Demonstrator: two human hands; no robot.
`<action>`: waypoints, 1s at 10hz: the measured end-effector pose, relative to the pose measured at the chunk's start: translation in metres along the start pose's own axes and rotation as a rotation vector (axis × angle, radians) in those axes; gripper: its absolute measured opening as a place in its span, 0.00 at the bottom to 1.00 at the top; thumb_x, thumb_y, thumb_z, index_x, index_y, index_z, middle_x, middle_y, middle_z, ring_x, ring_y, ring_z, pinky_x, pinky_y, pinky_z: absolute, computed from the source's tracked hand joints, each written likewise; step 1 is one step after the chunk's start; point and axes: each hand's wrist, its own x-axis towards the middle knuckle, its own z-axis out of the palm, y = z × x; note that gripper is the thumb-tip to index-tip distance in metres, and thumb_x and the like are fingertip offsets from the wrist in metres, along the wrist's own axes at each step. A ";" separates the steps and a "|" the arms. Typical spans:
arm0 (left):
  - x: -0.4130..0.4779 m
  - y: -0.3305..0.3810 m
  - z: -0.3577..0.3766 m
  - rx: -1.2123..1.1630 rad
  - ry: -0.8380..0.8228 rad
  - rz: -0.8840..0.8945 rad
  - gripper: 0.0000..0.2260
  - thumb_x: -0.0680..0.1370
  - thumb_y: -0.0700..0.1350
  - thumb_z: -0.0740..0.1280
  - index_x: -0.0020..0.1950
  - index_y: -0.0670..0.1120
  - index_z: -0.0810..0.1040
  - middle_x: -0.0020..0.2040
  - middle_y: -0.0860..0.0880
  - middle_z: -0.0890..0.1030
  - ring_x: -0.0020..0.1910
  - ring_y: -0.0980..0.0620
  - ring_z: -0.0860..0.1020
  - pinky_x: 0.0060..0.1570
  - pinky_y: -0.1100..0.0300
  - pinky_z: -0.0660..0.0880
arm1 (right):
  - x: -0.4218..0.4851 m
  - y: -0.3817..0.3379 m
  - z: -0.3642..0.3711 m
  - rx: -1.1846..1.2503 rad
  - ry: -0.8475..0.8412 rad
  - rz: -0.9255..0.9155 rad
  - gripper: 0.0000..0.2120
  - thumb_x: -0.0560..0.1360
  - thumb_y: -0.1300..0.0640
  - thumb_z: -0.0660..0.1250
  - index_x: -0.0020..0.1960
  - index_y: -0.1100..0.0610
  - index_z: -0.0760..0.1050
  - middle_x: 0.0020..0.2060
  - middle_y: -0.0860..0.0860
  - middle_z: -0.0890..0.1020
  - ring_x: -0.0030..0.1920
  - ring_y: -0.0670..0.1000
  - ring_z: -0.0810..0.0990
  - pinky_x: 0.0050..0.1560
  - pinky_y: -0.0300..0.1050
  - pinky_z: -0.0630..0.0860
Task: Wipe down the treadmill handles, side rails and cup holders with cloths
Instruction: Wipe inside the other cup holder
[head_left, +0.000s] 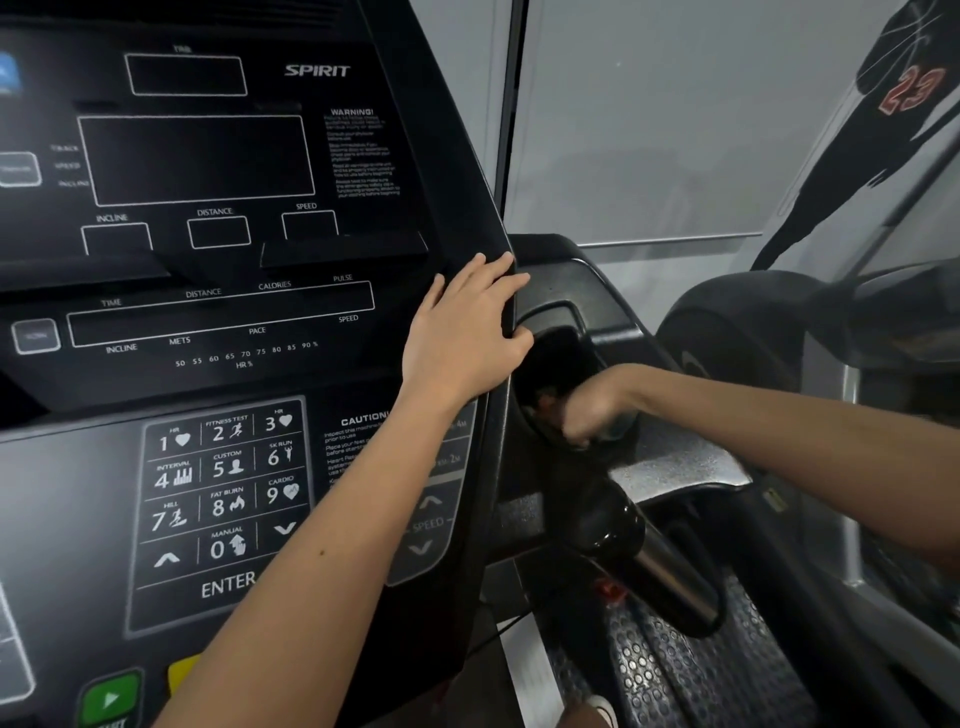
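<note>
My left hand (462, 332) rests flat on the right edge of the black treadmill console (208, 312), fingers straight and the thumb over the edge. My right hand (592, 410) reaches down into the dark cup holder (550, 317) beside the console, fingers curled into a fist. A dark bunched cloth (545, 402) shows only faintly in the shadow at the knuckles. Below the cup holder a black and chrome handle (649, 556) points toward me, next to a silvery rail piece (675, 467).
The console has a number keypad (223, 488), a green start button (109, 699) and a red safety clip (608, 590). A textured foot rail (675, 670) lies below. Another dark machine (753, 322) stands at the right, before a frosted glass wall (649, 130).
</note>
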 end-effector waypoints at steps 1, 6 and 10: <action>0.000 0.001 0.001 -0.003 0.006 0.004 0.24 0.77 0.50 0.62 0.73 0.55 0.62 0.76 0.57 0.58 0.76 0.58 0.50 0.74 0.54 0.45 | -0.003 0.001 0.006 0.585 0.064 -0.081 0.11 0.74 0.71 0.54 0.52 0.63 0.71 0.38 0.53 0.72 0.35 0.48 0.70 0.30 0.36 0.68; 0.000 0.001 0.001 0.011 0.001 0.004 0.25 0.77 0.50 0.61 0.73 0.55 0.62 0.76 0.57 0.57 0.76 0.58 0.50 0.74 0.54 0.46 | 0.041 -0.030 0.025 0.935 0.948 -0.014 0.34 0.78 0.59 0.59 0.76 0.59 0.41 0.72 0.64 0.45 0.72 0.65 0.49 0.72 0.48 0.49; 0.000 0.001 0.002 0.002 0.009 -0.001 0.24 0.77 0.50 0.61 0.73 0.55 0.62 0.76 0.58 0.58 0.75 0.59 0.50 0.74 0.54 0.45 | -0.004 0.004 0.052 0.415 0.751 -0.493 0.07 0.74 0.65 0.64 0.50 0.63 0.78 0.65 0.48 0.66 0.71 0.47 0.62 0.71 0.35 0.59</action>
